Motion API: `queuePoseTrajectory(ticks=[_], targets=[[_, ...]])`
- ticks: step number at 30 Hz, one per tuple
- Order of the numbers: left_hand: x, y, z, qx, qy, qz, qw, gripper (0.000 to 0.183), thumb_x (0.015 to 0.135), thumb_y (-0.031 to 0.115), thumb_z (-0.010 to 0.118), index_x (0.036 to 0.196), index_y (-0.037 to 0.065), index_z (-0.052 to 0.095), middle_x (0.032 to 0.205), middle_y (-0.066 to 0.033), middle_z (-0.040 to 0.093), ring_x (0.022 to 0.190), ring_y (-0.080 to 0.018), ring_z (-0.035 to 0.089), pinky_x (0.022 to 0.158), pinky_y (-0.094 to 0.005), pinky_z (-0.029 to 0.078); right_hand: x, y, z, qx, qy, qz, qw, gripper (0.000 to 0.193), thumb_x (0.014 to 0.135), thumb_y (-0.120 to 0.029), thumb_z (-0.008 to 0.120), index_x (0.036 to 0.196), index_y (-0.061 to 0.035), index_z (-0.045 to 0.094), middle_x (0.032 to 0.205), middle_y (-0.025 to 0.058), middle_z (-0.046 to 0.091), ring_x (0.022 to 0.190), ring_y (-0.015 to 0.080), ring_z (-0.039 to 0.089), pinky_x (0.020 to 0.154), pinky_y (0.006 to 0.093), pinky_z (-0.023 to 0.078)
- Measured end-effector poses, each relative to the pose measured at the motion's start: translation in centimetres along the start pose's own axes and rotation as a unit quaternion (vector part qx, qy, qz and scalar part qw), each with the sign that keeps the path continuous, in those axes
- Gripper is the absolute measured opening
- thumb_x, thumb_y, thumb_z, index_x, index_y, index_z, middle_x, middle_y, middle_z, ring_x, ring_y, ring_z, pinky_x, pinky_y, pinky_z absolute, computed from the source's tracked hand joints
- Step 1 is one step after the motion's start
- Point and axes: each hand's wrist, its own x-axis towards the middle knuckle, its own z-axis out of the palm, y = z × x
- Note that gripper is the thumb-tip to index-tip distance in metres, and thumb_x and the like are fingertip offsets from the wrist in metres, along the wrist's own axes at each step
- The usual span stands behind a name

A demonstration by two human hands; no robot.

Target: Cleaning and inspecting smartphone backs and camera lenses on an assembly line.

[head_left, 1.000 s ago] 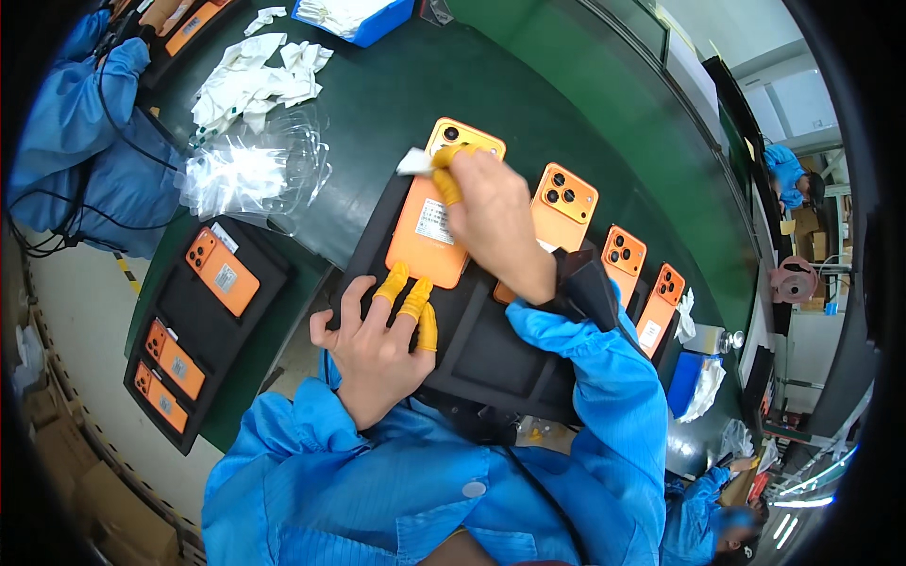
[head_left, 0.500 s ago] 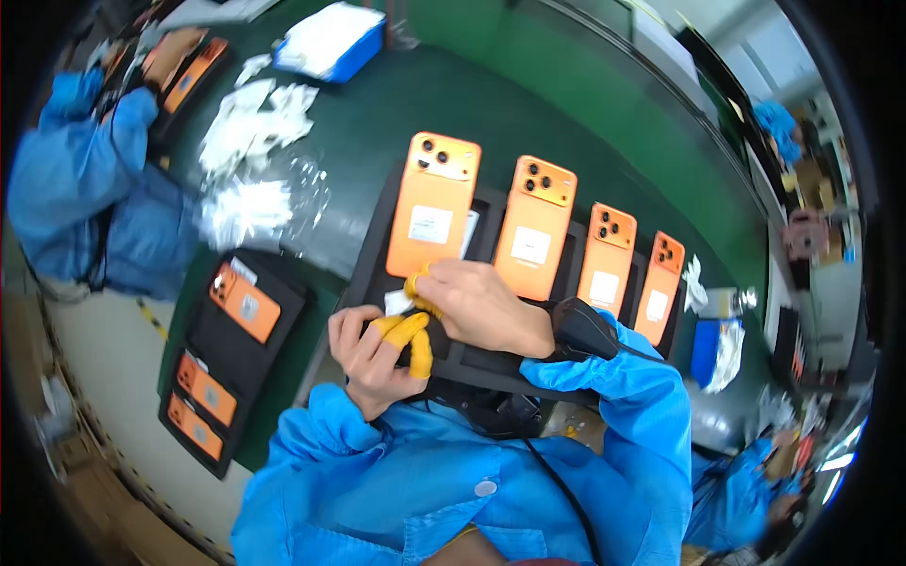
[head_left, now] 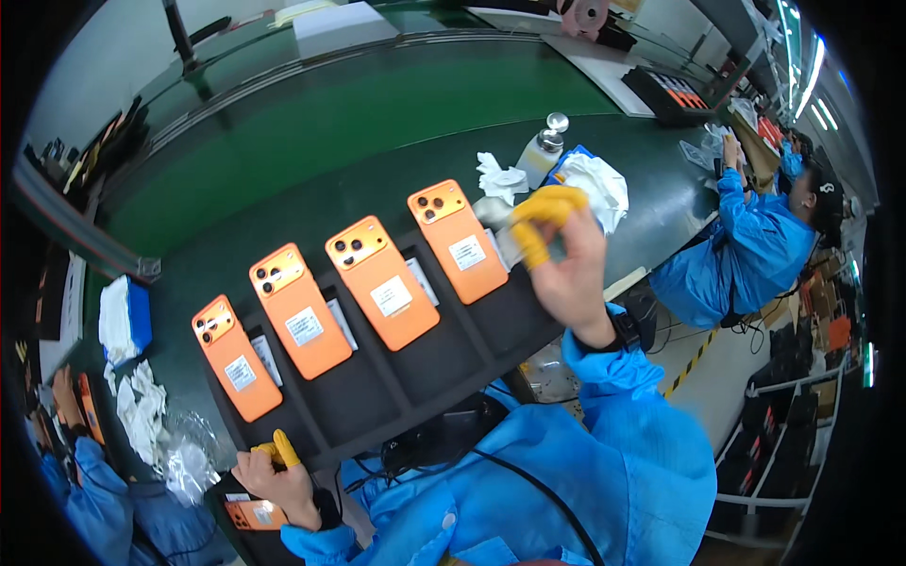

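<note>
Several orange phones lie back up in a black foam tray [head_left: 415, 401], each with a white label. The rightmost phone [head_left: 459, 242] is nearest my right hand [head_left: 571, 269], which is raised beside it and partly blurred. Yellow finger cots cover its fingertips, which pinch a white wipe [head_left: 507, 243]. At the tray's near left corner, my left hand [head_left: 278, 479] has curled fingers, some in yellow cots. Whatever it may grip is hidden. The leftmost phone [head_left: 238, 358] lies just beyond it.
Beyond the right hand stand a pump bottle [head_left: 540, 158] and a blue box of white wipes [head_left: 604, 189]. Crumpled wipes [head_left: 142, 410], clear plastic [head_left: 192, 467] and another blue box [head_left: 142, 316] lie left. Co-workers in blue sit at both sides, one at right [head_left: 755, 231].
My view has swung to the right. My hands, close together before, are now apart: the right beyond the rightmost phone with the wipe, the left at the tray's near left corner.
</note>
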Motion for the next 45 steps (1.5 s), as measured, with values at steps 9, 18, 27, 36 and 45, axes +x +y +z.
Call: queuePoseTrajectory(ticks=[9, 18, 27, 36, 45], targets=[[7.7, 5.0, -5.4, -0.504, -0.040, -0.070, 0.860, 0.057, 0.094, 0.042, 0.052, 0.126, -0.006, 0.050, 0.102, -0.0144, 0.064, 0.079, -0.0204, 0.060, 0.070, -0.0297, 0.048, -3.6, 9.5, -0.2, -0.146, -0.076, 0.068, 0.984, 0.032, 0.073, 0.008, 0.057, 0.104, 0.0008, 0.060, 0.105, 0.0217, 0.054, 0.094, 0.0411, 0.055, 0.081, 0.0426, 0.046], [17.0, 13.2, -10.8, -0.826, -0.209, 0.028, 0.523, 0.086, 0.089, 0.061, 0.041, 0.144, 0.001, 0.015, 0.143, -0.0214, 0.026, 0.099, -0.0326, 0.050, 0.088, -0.0398, 0.048, -1.6, 12.7, -5.3, -0.248, 0.043, 0.063, 0.966, 0.025, 0.079, -0.003, 0.064, 0.105, -0.0042, 0.065, 0.101, 0.0198, 0.057, 0.091, 0.0375, 0.058, 0.077, 0.0409, 0.048], [17.0, 13.4, -10.5, -0.812, -0.152, 0.065, 0.560, 0.082, 0.087, 0.056, 0.047, 0.142, 0.001, 0.020, 0.139, -0.0188, 0.030, 0.101, -0.0321, 0.049, 0.086, -0.0412, 0.046, 0.8, 16.2, -7.5, -0.267, 0.030, 0.091, 0.959, 0.028, 0.079, -0.011, 0.068, 0.106, -0.0036, 0.066, 0.097, 0.0199, 0.059, 0.087, 0.0348, 0.059, 0.073, 0.0397, 0.047], [16.7, 13.0, -9.9, -0.798, -0.116, 0.081, 0.586, 0.079, 0.085, 0.050, 0.052, 0.140, 0.001, 0.025, 0.135, -0.0162, 0.034, 0.104, -0.0315, 0.047, 0.083, -0.0427, 0.044, 2.2, 17.1, -7.0, -0.280, 0.008, 0.086, 0.956, 0.024, 0.079, -0.007, 0.068, 0.102, -0.0011, 0.065, 0.090, 0.0173, 0.065, 0.079, 0.0290, 0.062, 0.071, 0.0363, 0.049], [17.0, 16.0, -3.6, -0.708, -0.199, -0.156, 0.660, 0.076, 0.084, 0.045, 0.058, 0.138, 0.000, 0.029, 0.131, -0.0136, 0.037, 0.106, -0.0309, 0.045, 0.081, -0.0442, 0.042, 2.6, 11.8, -1.2, 0.353, -0.047, 0.320, 0.878, 0.034, 0.090, 0.004, 0.045, 0.123, -0.0004, 0.050, 0.116, 0.0092, 0.059, 0.099, 0.0144, 0.060, 0.082, 0.0290, 0.049]])
